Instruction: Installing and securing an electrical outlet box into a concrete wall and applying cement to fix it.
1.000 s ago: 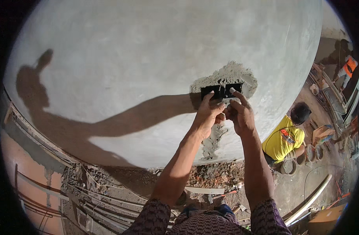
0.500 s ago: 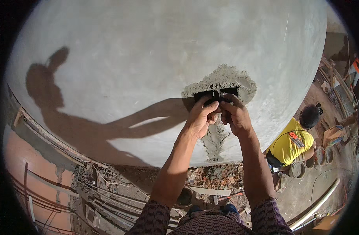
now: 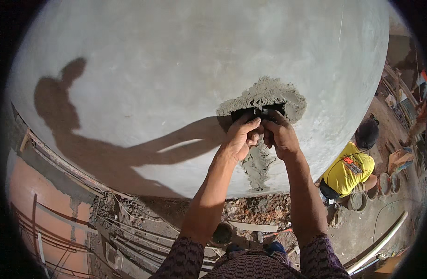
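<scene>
Two black electrical boxes sit side by side, sunk in the grey plastered wall [image 3: 176, 60]: the left box [image 3: 240, 113] and the right box [image 3: 275, 108]. Rough wet mortar [image 3: 269, 88] rings them, and a mortar-filled strip [image 3: 256, 169] runs down below. My left hand [image 3: 242, 137] grips the lower edge of the left box, fingers curled and thumb pointing inward. Closed likewise at the lower inner edge of the right box is my right hand [image 3: 279, 135]. The thumbs nearly meet between the boxes. My fingers hide the boxes' lower edges and any small part pinched there.
To the right a person in a yellow shirt [image 3: 348, 167] crouches beside several buckets [image 3: 357, 201]. A long pale pipe [image 3: 378, 244] lies on the ground at the lower right. Rubble and a light board [image 3: 253, 227] lie at the wall's foot, with poles [image 3: 139, 235] at the lower left.
Both hands stay at the boxes with almost the same grip. The whole view has shifted slightly, and my shadow on the wall sits a little farther right and lower.
</scene>
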Demonstrator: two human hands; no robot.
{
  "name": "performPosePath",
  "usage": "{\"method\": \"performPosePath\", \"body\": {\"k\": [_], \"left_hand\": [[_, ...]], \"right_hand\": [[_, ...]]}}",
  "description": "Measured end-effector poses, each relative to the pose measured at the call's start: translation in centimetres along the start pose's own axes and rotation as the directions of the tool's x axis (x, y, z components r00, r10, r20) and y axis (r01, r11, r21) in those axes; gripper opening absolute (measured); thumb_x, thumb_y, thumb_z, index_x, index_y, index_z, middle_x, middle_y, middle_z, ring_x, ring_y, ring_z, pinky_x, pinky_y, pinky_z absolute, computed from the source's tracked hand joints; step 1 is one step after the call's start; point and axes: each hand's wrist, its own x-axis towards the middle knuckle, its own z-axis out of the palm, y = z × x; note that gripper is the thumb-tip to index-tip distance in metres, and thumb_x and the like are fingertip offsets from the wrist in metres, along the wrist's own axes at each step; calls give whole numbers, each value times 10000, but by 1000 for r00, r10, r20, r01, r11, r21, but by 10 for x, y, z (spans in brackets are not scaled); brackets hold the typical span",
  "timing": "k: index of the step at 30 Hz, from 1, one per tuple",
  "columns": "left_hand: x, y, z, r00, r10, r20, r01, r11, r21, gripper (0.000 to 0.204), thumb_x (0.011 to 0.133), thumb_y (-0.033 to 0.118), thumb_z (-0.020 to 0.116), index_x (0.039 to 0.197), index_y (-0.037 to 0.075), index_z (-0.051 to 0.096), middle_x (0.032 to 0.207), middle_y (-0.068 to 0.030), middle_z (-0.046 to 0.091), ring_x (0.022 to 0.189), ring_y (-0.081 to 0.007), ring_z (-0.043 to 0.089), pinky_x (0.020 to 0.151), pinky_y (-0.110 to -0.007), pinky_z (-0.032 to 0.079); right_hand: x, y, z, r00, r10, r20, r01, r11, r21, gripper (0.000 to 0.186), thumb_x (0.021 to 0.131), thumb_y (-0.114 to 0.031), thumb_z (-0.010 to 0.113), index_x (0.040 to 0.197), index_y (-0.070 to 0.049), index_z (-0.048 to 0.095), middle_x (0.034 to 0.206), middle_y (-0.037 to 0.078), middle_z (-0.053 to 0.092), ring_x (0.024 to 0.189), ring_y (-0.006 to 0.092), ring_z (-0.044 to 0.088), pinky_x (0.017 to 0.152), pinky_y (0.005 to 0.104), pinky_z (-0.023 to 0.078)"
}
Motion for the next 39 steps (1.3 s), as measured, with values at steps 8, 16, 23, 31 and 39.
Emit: {"method": "performPosePath", "body": {"k": [8, 16, 23, 31, 39], "left_hand": [[7, 1, -1, 999, -36, 16, 37, 998, -45, 150, 915, 206, 736, 948, 139, 606, 810, 5, 620, 555, -43, 471, 475, -178, 310], [1, 3, -1, 999, -47, -16, 46, 998, -37, 163, 899, 209, 754, 913, 148, 604, 807, 12, 617, 564, -46, 466, 471, -186, 298], [8, 0, -5, 996, -65, -64, 63, 998, -25, 202, 882, 240, 763, 933, 119, 609, 807, -18, 636, 557, -59, 467, 470, -205, 289], [6, 3, -8, 993, -92, -75, 88, 995, -47, 174, 881, 219, 760, 908, 126, 616, 811, -33, 648, 553, -53, 461, 469, -201, 299], [7, 4, -9, 991, -100, -88, 98, 995, -19, 185, 893, 241, 752, 929, 132, 608, 829, -24, 663, 541, -41, 457, 462, -186, 303]], "right_hand": [[2, 6, -2, 1000, 19, -17, -18, 999, 48, 292, 945, -141, 565, 1210, -22, 588, 711, 26, 588, 506, 111, 510, 433, 262, 383], [4, 10, 0, 999, 9, -48, -6, 998, 67, 325, 967, -166, 529, 1247, -12, 584, 703, 35, 588, 487, 128, 516, 408, 269, 381], [2, 6, 0, 997, 14, -75, -7, 996, 84, 319, 989, -142, 493, 1268, -9, 575, 678, 44, 579, 460, 132, 500, 394, 271, 384], [0, 3, 5, 996, 22, -90, -13, 995, 103, 371, 981, -120, 481, 1323, 7, 551, 663, 42, 557, 457, 133, 486, 393, 268, 387], [-1, -2, 2, 999, 16, -47, -14, 1000, 26, 382, 982, -137, 510, 1329, 16, 561, 648, 20, 542, 456, 110, 457, 410, 262, 375]]}}
